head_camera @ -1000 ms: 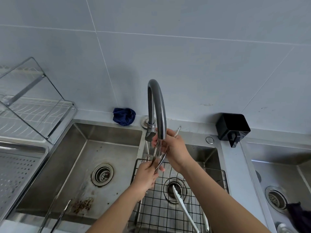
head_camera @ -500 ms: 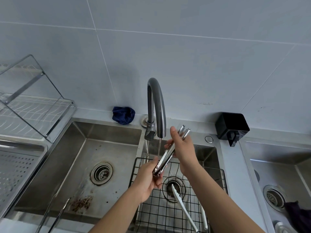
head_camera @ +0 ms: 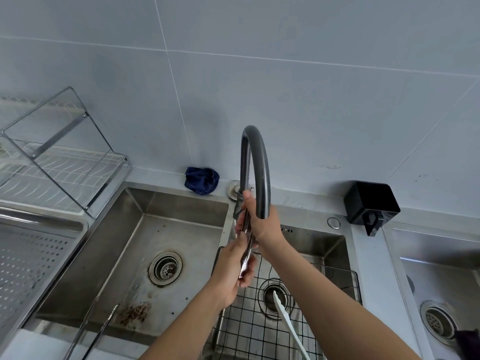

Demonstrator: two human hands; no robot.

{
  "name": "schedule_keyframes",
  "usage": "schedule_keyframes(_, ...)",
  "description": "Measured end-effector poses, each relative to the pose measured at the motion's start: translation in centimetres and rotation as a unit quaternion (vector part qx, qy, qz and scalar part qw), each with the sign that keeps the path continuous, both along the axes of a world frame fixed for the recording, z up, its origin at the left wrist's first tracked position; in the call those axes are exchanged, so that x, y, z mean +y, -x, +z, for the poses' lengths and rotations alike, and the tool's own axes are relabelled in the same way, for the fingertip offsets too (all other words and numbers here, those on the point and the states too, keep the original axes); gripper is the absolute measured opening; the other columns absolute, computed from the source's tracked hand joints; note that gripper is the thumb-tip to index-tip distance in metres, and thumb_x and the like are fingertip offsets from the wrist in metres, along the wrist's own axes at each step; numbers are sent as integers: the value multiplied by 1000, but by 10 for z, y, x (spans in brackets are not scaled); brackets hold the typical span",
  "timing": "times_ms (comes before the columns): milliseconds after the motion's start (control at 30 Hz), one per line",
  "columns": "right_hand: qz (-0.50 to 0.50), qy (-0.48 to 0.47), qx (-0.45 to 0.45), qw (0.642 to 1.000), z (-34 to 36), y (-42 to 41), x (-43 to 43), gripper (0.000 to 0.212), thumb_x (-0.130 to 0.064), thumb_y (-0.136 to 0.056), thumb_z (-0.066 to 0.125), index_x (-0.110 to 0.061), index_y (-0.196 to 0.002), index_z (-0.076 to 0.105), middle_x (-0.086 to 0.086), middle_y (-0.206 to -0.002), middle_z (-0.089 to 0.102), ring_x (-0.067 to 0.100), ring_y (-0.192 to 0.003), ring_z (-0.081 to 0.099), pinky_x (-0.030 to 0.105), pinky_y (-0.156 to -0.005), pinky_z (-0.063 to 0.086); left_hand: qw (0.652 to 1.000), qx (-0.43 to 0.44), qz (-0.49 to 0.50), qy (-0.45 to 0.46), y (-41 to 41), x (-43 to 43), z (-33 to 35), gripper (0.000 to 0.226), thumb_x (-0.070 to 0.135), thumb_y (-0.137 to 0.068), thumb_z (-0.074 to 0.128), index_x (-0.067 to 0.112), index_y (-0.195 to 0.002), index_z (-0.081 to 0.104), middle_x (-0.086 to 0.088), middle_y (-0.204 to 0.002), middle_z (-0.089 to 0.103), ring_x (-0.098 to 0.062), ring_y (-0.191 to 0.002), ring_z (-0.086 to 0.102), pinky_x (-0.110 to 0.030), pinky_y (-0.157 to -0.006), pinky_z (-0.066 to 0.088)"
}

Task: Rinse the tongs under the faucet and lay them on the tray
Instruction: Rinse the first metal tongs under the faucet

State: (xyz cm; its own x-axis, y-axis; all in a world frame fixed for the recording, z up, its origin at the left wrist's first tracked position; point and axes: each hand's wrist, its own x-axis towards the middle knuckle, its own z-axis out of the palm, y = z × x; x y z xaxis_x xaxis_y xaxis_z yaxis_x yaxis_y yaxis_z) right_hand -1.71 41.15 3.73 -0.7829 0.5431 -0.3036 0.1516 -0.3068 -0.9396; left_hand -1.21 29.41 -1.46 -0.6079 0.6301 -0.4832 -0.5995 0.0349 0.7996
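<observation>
Tongs (head_camera: 245, 255), slim shiny steel, in left hand (head_camera: 228, 271), right hand (head_camera: 262, 225)

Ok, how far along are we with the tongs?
Nothing looks finished yet. In hand: the left hand and the right hand both grip the tongs just below the faucet spout, over the sink. I can't make out a water stream. Left to do: lay them on the perforated tray at the left, where no tongs show.
</observation>
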Motion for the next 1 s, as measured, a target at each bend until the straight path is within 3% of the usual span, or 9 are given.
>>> schedule_keyframes(100, 54, 25, -3, 998, -4, -11, 0, 36, -40, -92, 74, -7, -81, 67, 11, -69, 67, 21, -59, 67, 30, -55, 55, 999, -35, -1, 0, 2, 0, 1, 66, 74, -87, 47, 10, -91, 61, -4, -57, 48, -13, -37, 33, -23, -36, 18)
schedule_keyframes(233, 97, 27, -12, 995, -19, -27, -1, 52, -40, -89, 78, 5, -111, 64, 10, -85, 75, 24, -80, 74, 32, -71, 59, 997, -76, 7, 15, 2, 2, -1, 78, 84, -81, 40, 10, -80, 65, -7, -54, 49, -15, -36, 38, -22, -36, 25)
schedule_keyframes(367, 32, -155, -83, 984, -26, -33, 12, 37, -53, -85, 78, -22, -97, 61, 0, -81, 75, 9, -68, 74, 23, -62, 54, 993, -11, 109, 52, 3, 5, -2, 70, 73, -81, 53, 14, -116, 64, -12, -93, 71, -27, -80, 67, -41, -67, 55)
schedule_keyframes(467, 102, -325, -145, 929, -38, -38, 13, 28, -49, -88, 74, -32, -88, 52, -6, -77, 68, 16, -69, 70, 31, -59, 55, 989, 109, 84, 51, 15, 7, 10, 67, 70, -74, 68, 29, -127, 60, -1, -116, 70, -20, -108, 67, -42, -89, 56)
schedule_keyframes(600, 164, -455, -164, 860, -40, -33, 10, 32, -38, -84, 71, -23, -110, 62, -11, -81, 69, 16, -76, 69, 33, -64, 56, 983, 173, 42, 53, 28, 24, 32, 27, 36, -85, 77, 25, -108, 71, 10, -87, 75, -12, -92, 70, -26, -77, 48)
schedule_keyframes(700, 151, -522, -148, 826, -37, -27, 11, 44, -45, -84, 71, -24, -120, 59, -15, -62, 50, 3, -54, 49, 21, -47, 35, 982, 137, 122, 40, 35, 28, 38, 9, 24, -91, 71, 19, -98, 75, 4, -90, 78, -3, -81, 71, -25, -70, 46)
schedule_keyframes(767, 146, -551, -133, 811, -38, -32, 13, 46, -52, -85, 69, -26, -120, 58, -16, -63, 47, 4, -55, 49, 20, -48, 31, 986, 94, 141, -8, 39, 24, 40, 8, 26, -91, 71, 18, -92, 74, 2, -90, 77, -4, -77, 71, -29, -72, 46)
schedule_keyframes(900, 168, -534, -132, 818, -53, -48, 17, 49, -53, -86, 66, -24, -123, 53, -5, -87, 69, 24, -80, 67, 36, -66, 53, 983, 13, 149, -102, 41, 19, 40, 9, 15, -86, 73, 14, -95, 69, -13, -101, 76, -22, -86, 71, -37, -72, 55)
schedule_keyframes(1000, 203, -428, -124, 872, -55, -53, 11, 43, -53, -79, 59, -23, -109, 57, -4, -79, 70, 18, -66, 66, 40, -64, 57, 977, -33, 155, -140, 36, 21, 41, 33, 2, -78, 74, 6, -109, 65, -20, -98, 71, -29, -86, 70, -34, -70, 60)
